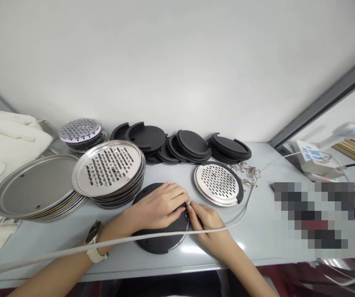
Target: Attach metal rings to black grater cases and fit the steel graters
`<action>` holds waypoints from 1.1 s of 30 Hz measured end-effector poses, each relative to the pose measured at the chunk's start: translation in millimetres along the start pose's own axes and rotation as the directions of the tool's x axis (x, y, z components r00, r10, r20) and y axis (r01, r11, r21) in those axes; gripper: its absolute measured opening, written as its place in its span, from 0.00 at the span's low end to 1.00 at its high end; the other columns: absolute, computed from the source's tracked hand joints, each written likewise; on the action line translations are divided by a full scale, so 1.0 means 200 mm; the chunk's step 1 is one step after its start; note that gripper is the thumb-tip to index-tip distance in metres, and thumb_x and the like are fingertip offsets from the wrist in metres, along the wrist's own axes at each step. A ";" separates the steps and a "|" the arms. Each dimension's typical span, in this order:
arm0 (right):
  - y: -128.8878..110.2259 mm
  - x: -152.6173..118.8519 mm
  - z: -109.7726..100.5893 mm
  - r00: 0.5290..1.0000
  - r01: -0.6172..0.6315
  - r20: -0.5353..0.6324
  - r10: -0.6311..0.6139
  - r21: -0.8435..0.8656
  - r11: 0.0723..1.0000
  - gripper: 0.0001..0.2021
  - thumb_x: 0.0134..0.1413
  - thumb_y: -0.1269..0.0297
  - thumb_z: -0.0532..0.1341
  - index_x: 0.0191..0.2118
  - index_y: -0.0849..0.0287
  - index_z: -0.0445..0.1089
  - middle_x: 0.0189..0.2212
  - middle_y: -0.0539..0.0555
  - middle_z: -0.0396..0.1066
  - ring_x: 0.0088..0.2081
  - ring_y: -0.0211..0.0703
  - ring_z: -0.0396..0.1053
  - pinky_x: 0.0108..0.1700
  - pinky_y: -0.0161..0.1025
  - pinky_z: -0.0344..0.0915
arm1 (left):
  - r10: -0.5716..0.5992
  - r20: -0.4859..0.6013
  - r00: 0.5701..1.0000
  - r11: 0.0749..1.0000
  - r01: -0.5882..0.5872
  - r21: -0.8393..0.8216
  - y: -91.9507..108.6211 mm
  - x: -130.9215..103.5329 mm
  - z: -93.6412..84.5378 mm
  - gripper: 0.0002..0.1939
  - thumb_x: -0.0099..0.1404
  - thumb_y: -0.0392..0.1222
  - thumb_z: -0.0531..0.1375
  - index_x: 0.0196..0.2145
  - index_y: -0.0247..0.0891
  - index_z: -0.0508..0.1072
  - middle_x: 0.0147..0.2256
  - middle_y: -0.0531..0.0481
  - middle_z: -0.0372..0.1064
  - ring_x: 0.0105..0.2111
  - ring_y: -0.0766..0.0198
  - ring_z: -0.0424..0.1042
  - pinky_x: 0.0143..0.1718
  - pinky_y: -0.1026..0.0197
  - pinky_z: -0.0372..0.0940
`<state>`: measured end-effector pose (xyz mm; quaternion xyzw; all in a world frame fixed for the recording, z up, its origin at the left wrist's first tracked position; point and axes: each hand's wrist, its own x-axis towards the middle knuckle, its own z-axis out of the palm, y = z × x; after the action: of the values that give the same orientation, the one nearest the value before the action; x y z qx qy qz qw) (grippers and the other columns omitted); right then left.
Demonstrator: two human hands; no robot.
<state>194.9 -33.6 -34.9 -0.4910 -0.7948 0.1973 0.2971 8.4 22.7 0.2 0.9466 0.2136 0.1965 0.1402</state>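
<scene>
On the table in front of me lies a black round disc (152, 244) with a metal rim showing at its right side. My left hand (161, 206), with a watch on its wrist, lies over the disc; its curled fingers and thumb hold it near the right edge. At that edge my right hand (210, 220) is closed in a pinch on a small metal clasp with a ring (187, 214). The fingertips partly hide the clasp, and I cannot tell whether it is fastened to the disc.
Behind my hands are stacks of black round covers (192, 142). To the left stand metal grater discs (109, 169) and grey round plates (41, 185). A perforated disc (217, 184) and loose metal clasps (248, 171) lie right. A white cable (128, 238) crosses over my forearms.
</scene>
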 end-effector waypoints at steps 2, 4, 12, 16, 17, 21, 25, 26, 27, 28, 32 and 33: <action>0.00 0.00 0.00 1.000 -0.009 0.004 0.009 0.000 1.000 0.12 0.66 0.67 0.44 0.33 0.59 0.61 0.22 0.50 0.61 0.23 0.39 0.61 0.26 0.35 0.55 | 0.013 0.004 1.000 1.000 -0.013 0.008 0.00 0.00 0.00 0.09 0.68 0.33 0.52 0.46 0.35 0.66 0.43 0.44 0.68 0.45 0.57 0.64 0.50 0.54 0.59; 0.00 0.00 0.00 1.000 -0.009 0.007 0.009 0.007 1.000 0.12 0.66 0.67 0.44 0.34 0.59 0.61 0.22 0.50 0.62 0.23 0.39 0.61 0.26 0.35 0.55 | 0.023 0.012 1.000 1.000 -0.023 0.012 0.00 0.00 0.00 0.10 0.69 0.33 0.51 0.47 0.34 0.66 0.43 0.44 0.68 0.46 0.56 0.64 0.50 0.53 0.59; 0.00 0.00 0.00 1.000 -0.014 0.012 0.014 -0.005 1.000 0.11 0.66 0.67 0.46 0.32 0.59 0.60 0.22 0.50 0.62 0.23 0.39 0.61 0.27 0.35 0.55 | 0.008 0.025 1.000 1.000 -0.008 -0.006 0.00 0.00 0.00 0.10 0.70 0.34 0.51 0.47 0.34 0.66 0.41 0.44 0.69 0.44 0.57 0.65 0.49 0.54 0.59; 0.01 0.00 0.00 1.000 -0.017 0.011 0.017 -0.008 1.000 0.11 0.66 0.67 0.45 0.33 0.59 0.60 0.22 0.50 0.62 0.24 0.39 0.61 0.27 0.35 0.55 | 0.004 0.010 1.000 1.000 -0.004 -0.012 0.00 0.00 0.00 0.09 0.69 0.34 0.51 0.46 0.34 0.66 0.40 0.44 0.68 0.43 0.58 0.66 0.49 0.54 0.59; 0.01 -0.01 0.01 1.000 -0.020 0.013 0.020 -0.004 1.000 0.11 0.66 0.67 0.45 0.33 0.59 0.59 0.22 0.50 0.61 0.24 0.39 0.61 0.27 0.35 0.55 | 0.006 0.006 1.000 1.000 -0.006 -0.012 0.00 0.00 0.00 0.09 0.69 0.34 0.51 0.46 0.35 0.66 0.41 0.44 0.68 0.43 0.57 0.66 0.49 0.54 0.59; 0.02 -0.01 0.01 0.999 -0.036 0.029 0.035 0.011 0.999 0.13 0.67 0.66 0.45 0.30 0.58 0.57 0.22 0.50 0.60 0.24 0.39 0.60 0.28 0.35 0.54 | -0.028 0.004 1.000 1.000 0.028 -0.004 0.01 0.00 -0.01 0.10 0.68 0.34 0.52 0.46 0.35 0.66 0.42 0.44 0.67 0.44 0.56 0.65 0.48 0.54 0.60; 0.02 -0.02 0.01 0.999 -0.039 0.037 0.039 0.022 0.999 0.13 0.67 0.65 0.44 0.30 0.57 0.57 0.22 0.50 0.60 0.25 0.39 0.61 0.28 0.36 0.54 | -0.048 -0.004 0.999 0.999 0.048 0.006 0.01 0.00 -0.01 0.07 0.67 0.34 0.53 0.43 0.35 0.66 0.40 0.45 0.67 0.43 0.58 0.65 0.48 0.55 0.60; 0.02 -0.02 0.01 0.999 -0.039 0.037 0.038 0.027 0.999 0.13 0.67 0.65 0.44 0.30 0.57 0.57 0.23 0.50 0.60 0.25 0.39 0.61 0.28 0.36 0.55 | -0.047 -0.009 0.999 0.999 0.047 0.005 0.01 0.00 -0.01 0.07 0.66 0.34 0.53 0.43 0.35 0.66 0.40 0.45 0.67 0.43 0.58 0.65 0.48 0.55 0.61; 0.02 -0.02 0.01 0.999 -0.039 0.037 0.038 0.031 0.999 0.13 0.67 0.65 0.44 0.30 0.57 0.57 0.23 0.50 0.60 0.25 0.39 0.61 0.28 0.36 0.55 | -0.047 -0.014 0.999 0.999 0.047 0.003 0.01 0.00 -0.01 0.07 0.66 0.33 0.54 0.43 0.35 0.66 0.40 0.46 0.67 0.43 0.58 0.65 0.48 0.55 0.61; 0.02 -0.02 0.01 0.998 -0.042 0.038 0.040 0.035 0.999 0.13 0.67 0.65 0.44 0.30 0.57 0.57 0.23 0.50 0.60 0.25 0.39 0.61 0.28 0.36 0.55 | -0.048 -0.017 0.999 0.999 0.048 0.001 0.01 0.00 0.00 0.07 0.66 0.33 0.54 0.43 0.36 0.66 0.40 0.46 0.67 0.43 0.58 0.65 0.48 0.55 0.61; 0.02 -0.02 0.01 0.998 -0.057 0.044 0.055 0.055 0.997 0.13 0.68 0.64 0.44 0.30 0.57 0.56 0.23 0.50 0.60 0.25 0.39 0.60 0.29 0.36 0.55 | -0.052 -0.015 0.999 0.999 0.052 -0.006 0.01 0.00 0.00 0.07 0.66 0.34 0.54 0.42 0.35 0.66 0.40 0.46 0.66 0.43 0.58 0.65 0.47 0.56 0.61; 0.02 -0.01 0.01 0.998 -0.057 0.044 0.055 0.064 0.996 0.14 0.68 0.64 0.44 0.30 0.57 0.56 0.23 0.49 0.59 0.25 0.39 0.60 0.29 0.36 0.54 | -0.052 -0.011 0.999 0.999 0.052 -0.007 0.01 0.00 0.00 0.07 0.66 0.34 0.54 0.42 0.35 0.66 0.40 0.46 0.66 0.43 0.58 0.64 0.47 0.56 0.60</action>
<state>197.4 -34.6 -39.3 -0.4988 -0.7799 0.2418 0.2907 9.0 21.9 0.7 0.9392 0.2383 0.1990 0.1471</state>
